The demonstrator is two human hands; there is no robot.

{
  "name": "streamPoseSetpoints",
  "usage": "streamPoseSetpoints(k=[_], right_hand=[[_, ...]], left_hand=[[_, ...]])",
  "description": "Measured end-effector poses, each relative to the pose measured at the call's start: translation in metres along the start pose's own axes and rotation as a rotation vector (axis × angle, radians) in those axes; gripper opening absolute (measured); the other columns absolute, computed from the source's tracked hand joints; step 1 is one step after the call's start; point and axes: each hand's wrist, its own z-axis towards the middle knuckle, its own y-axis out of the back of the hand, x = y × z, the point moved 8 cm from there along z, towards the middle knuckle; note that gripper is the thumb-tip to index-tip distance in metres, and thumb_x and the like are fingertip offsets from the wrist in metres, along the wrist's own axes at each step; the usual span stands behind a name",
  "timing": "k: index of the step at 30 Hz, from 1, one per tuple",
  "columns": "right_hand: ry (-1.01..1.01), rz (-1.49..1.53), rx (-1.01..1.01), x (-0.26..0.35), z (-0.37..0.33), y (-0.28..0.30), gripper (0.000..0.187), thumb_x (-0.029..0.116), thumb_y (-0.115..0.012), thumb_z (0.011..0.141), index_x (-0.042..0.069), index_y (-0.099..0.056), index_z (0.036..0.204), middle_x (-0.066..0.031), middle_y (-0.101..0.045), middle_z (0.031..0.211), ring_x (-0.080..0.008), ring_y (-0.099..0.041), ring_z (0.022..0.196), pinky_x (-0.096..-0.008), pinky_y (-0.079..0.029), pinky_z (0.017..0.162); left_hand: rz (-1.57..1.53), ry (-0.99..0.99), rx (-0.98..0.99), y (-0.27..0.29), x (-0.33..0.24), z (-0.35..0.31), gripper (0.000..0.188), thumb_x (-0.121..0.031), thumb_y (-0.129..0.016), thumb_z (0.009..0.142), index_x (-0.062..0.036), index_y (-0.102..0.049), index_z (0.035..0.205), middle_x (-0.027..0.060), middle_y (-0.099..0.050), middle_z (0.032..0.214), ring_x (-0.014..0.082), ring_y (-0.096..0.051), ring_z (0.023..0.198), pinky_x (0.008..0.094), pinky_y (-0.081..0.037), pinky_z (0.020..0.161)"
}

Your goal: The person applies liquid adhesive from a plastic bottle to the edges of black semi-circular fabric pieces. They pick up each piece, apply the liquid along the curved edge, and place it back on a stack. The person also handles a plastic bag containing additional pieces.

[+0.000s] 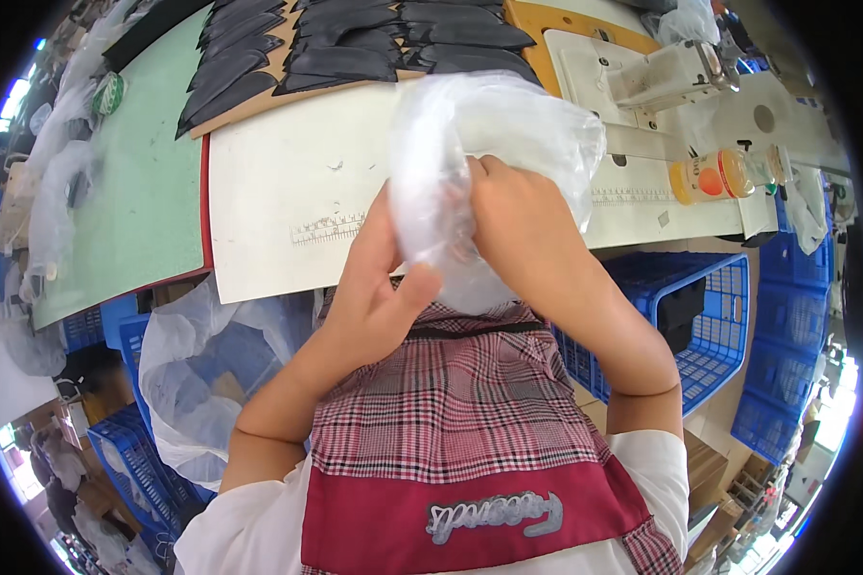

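A crumpled clear plastic bag point(523, 120) is held up over the front edge of the white table, close to my body. My left hand point(379, 302) grips its left side, thumb in front and fingers partly hidden behind the film. With fingers curled down and tips out of sight, my right hand point(523, 216) is closed at the bag's gathered middle. Whatever may be inside the bag cannot be made out through the film.
Dark curved pieces point(345, 48) lie in rows on a brown board at the back. A sewing machine point(676, 77) stands at the far right, with an orange-labelled bottle point(710, 177) before it. Blue crates point(729, 311) and a plastic-lined bin point(201, 364) flank me below table height.
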Motion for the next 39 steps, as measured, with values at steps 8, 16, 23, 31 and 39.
streamPoseSetpoints(k=[8,16,23,31,39], right_hand=[[-0.133,0.149,0.073,-0.049,-0.009,-0.043,0.06,0.024,-0.08,0.062,-0.002,-0.054,0.109,-0.0175,-0.062,0.099,-0.0335,-0.061,0.093,-0.0409,-0.049,0.082],[-0.409,0.965,-0.069,-0.075,-0.031,-0.013,0.058,0.018,-0.078,0.073,0.001,-0.054,0.123,-0.0115,-0.058,0.117,-0.0208,-0.054,0.109,-0.0343,-0.042,0.095],[-0.39,0.884,-0.078,-0.076,-0.037,-0.008,0.057,0.016,-0.077,0.072,0.003,-0.054,0.123,-0.0096,-0.058,0.118,-0.0203,-0.053,0.109,-0.0347,-0.042,0.094],[-0.408,0.825,-0.019,-0.075,-0.037,-0.011,0.054,0.015,-0.077,0.073,0.002,-0.055,0.121,-0.0097,-0.058,0.116,-0.0197,-0.053,0.107,-0.0341,-0.043,0.092],[-0.499,0.905,0.107,-0.072,-0.041,-0.017,0.052,0.015,-0.076,0.073,0.001,-0.056,0.118,-0.0097,-0.059,0.114,-0.019,-0.055,0.104,-0.0332,-0.045,0.09]], left_hand=[[0.438,0.222,-0.08,0.052,0.047,0.009,0.048,-0.017,-0.056,0.091,-0.0012,-0.04,0.134,0.0144,-0.049,0.125,0.0209,-0.053,0.105,0.0307,-0.046,0.087],[-0.215,0.31,0.059,-0.039,0.059,0.014,0.071,-0.022,-0.068,0.084,0.006,-0.031,0.137,0.0206,-0.043,0.132,0.0258,-0.049,0.117,0.0357,-0.046,0.092],[-0.167,0.304,0.059,-0.044,0.059,0.015,0.067,-0.019,-0.067,0.084,0.0041,-0.033,0.137,0.0185,-0.046,0.131,0.0263,-0.05,0.116,0.0345,-0.046,0.09],[-0.182,0.286,0.056,-0.044,0.063,0.014,0.068,-0.019,-0.067,0.084,0.0046,-0.032,0.137,0.0184,-0.047,0.13,0.0257,-0.05,0.115,0.0344,-0.046,0.09],[-0.317,0.39,0.086,-0.047,0.067,0.013,0.066,-0.013,-0.07,0.082,0.0059,-0.035,0.135,0.0164,-0.053,0.118,0.0203,-0.053,0.108,0.0299,-0.047,0.088]])
